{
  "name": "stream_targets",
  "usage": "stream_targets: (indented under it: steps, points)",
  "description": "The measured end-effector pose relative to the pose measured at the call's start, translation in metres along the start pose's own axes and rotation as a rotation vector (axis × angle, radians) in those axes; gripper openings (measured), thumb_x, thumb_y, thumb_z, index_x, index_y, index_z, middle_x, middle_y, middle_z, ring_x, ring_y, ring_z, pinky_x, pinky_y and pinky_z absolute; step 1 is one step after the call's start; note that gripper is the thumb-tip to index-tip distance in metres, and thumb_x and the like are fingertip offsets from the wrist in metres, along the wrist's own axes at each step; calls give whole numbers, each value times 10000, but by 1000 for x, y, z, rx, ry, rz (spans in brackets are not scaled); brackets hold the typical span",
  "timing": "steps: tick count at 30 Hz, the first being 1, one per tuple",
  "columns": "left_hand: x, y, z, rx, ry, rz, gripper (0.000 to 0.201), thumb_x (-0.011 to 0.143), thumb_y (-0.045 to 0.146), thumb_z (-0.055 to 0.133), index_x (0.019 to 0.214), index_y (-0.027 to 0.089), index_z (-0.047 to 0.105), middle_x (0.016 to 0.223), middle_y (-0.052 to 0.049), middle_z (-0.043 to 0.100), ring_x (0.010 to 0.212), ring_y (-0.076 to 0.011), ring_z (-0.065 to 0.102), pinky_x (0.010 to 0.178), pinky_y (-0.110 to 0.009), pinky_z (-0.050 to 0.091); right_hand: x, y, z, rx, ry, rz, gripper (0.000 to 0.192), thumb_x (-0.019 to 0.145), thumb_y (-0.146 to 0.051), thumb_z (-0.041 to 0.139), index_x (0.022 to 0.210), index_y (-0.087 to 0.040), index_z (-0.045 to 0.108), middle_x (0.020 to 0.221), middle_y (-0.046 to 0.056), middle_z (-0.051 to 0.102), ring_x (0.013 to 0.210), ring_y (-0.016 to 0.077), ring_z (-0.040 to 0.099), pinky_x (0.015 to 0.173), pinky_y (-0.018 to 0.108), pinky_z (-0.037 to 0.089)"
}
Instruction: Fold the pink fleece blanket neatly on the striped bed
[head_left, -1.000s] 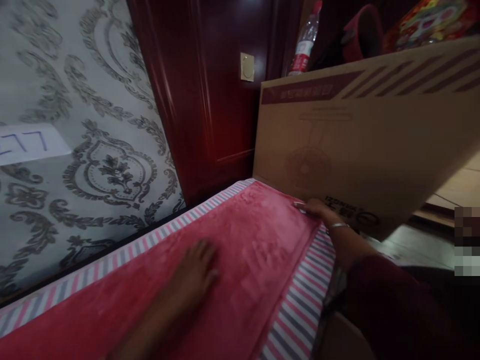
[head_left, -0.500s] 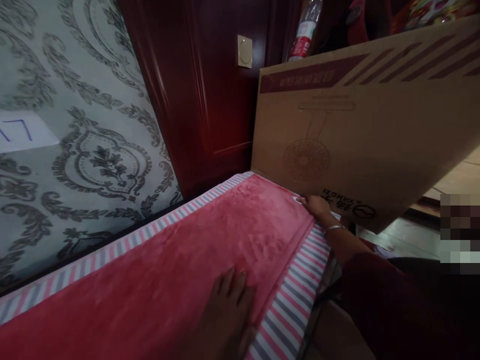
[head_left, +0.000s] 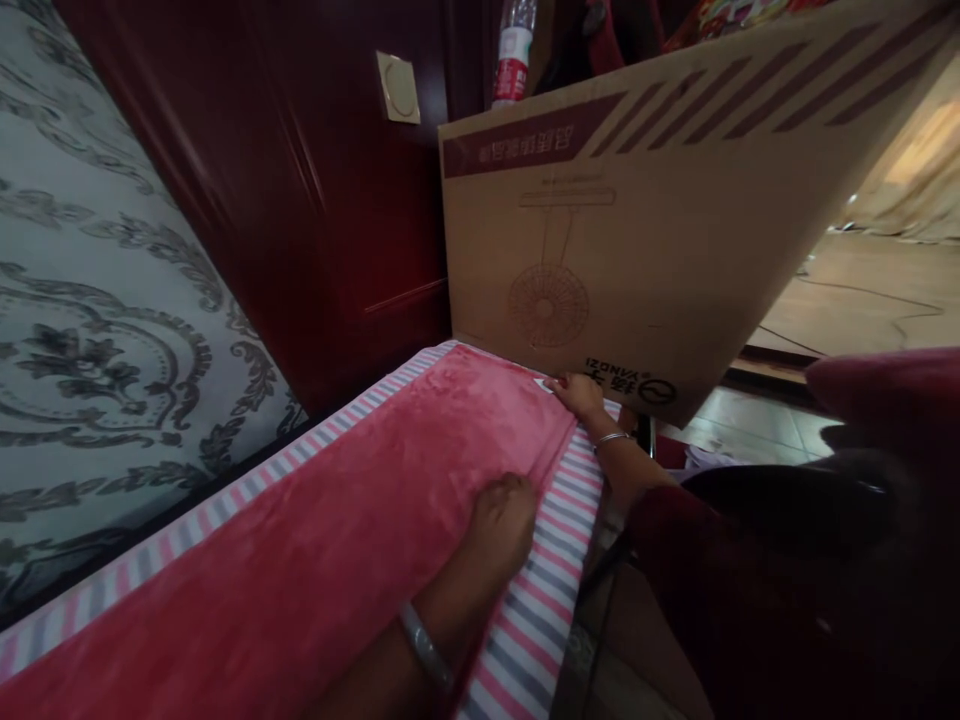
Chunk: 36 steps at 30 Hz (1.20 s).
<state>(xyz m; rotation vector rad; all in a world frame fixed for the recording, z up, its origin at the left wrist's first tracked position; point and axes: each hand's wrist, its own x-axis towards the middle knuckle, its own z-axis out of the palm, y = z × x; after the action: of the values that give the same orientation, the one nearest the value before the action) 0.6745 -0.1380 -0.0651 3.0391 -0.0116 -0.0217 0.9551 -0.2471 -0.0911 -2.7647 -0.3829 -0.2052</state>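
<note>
A red fleece blanket lies spread over a pink-and-grey striped sheet on a bed. My left hand rests on the blanket at its right edge, fingers curled over the border; a bangle sits on that wrist. My right hand pinches the blanket's far right corner, right under a big cardboard box. That wrist also wears a bangle, and a dark red sleeve covers the forearm.
A large cardboard box with a fan drawing stands at the bed's far end. A dark red wooden door and patterned wallpaper line the left. A plastic bottle stands behind the box. Tiled floor lies to the right.
My left hand slid from the blanket's middle to its right edge. The right hand kept hold of the far corner. The view swung to the right.
</note>
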Motion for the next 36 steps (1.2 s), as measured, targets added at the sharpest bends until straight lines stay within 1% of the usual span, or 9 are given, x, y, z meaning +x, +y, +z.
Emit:
stream_targets:
  steps: [5, 8, 12, 16, 20, 24, 27, 30, 36]
  points:
    - [-3, 7, -9, -3, -42, 45, 360, 828, 53, 415, 1129, 121, 602, 1050, -141, 658, 960, -254, 638, 820, -370, 499, 0, 1, -1, 29, 13, -2, 479, 936, -583, 442, 1026, -207, 725, 1042, 122, 740, 974, 240, 675, 729, 275, 428]
    - [8, 11, -16, -24, 27, 52, 345, 842, 132, 466, 1156, 110, 606, 1155, -164, 642, 1075, -288, 606, 929, -423, 478, -1, 0, -2, 42, 24, -2, 476, 940, -577, 434, 1018, -205, 721, 1028, 120, 743, 955, 235, 677, 717, 273, 416]
    - [40, 5, -10, -97, 137, 138, 571, 912, 316, 464, 1449, 125, 420, 1556, -154, 373, 1440, -315, 304, 1181, -515, 240, -4, -2, -4, 55, 41, -6, 460, 937, -568, 447, 1005, -205, 722, 1012, 115, 747, 937, 230, 679, 705, 267, 407]
    - [65, -8, 9, -141, 5, 205, 645, 944, 470, 402, 1530, 214, 315, 1634, -80, 226, 1512, -290, 131, 1213, -573, 54, -3, -1, -3, 62, 49, 0, 450, 929, -572, 461, 980, -211, 726, 992, 111, 751, 924, 231, 682, 696, 267, 406]
    - [60, -13, 5, -220, -123, 233, 680, 953, 526, 363, 1551, 217, 263, 1638, -81, 195, 1520, -269, 91, 1212, -562, 45, -1, 0, -2, 65, 48, 7, 461, 929, -580, 455, 1008, -217, 727, 1020, 114, 747, 949, 237, 680, 710, 272, 413]
    - [15, -25, -20, -371, -228, 294, 602, 992, 502, 291, 1510, 205, 371, 1598, -90, 311, 1482, -200, 257, 1215, -426, 198, -1, 2, -2, 66, 30, 7, 476, 927, -587, 451, 1029, -214, 728, 1033, 124, 742, 962, 247, 674, 722, 281, 421]
    - [-43, -46, -29, -337, -131, 271, 518, 1000, 388, 345, 1488, 227, 412, 1549, -77, 412, 1443, -186, 347, 1202, -413, 254, -4, 2, -3, 65, 17, 5, 474, 929, -576, 454, 1045, -206, 726, 1050, 127, 738, 977, 252, 666, 732, 286, 420]
    - [-110, -68, -19, -129, -74, 160, 523, 961, 257, 428, 1483, 268, 413, 1561, -62, 388, 1461, -244, 311, 1192, -528, 244, -7, 2, -5, 65, -2, 6, 473, 926, -566, 464, 1049, -191, 725, 1054, 130, 736, 980, 253, 659, 729, 285, 419]
    - [-220, -76, 15, 63, 33, 120, 631, 957, 323, 463, 1548, 339, 241, 1596, -39, 306, 1458, -278, 316, 1151, -534, 323, -15, -1, -13, 74, -5, 46, 404, 919, -433, 503, 1077, -134, 725, 1055, 169, 713, 975, 279, 634, 769, 321, 435]
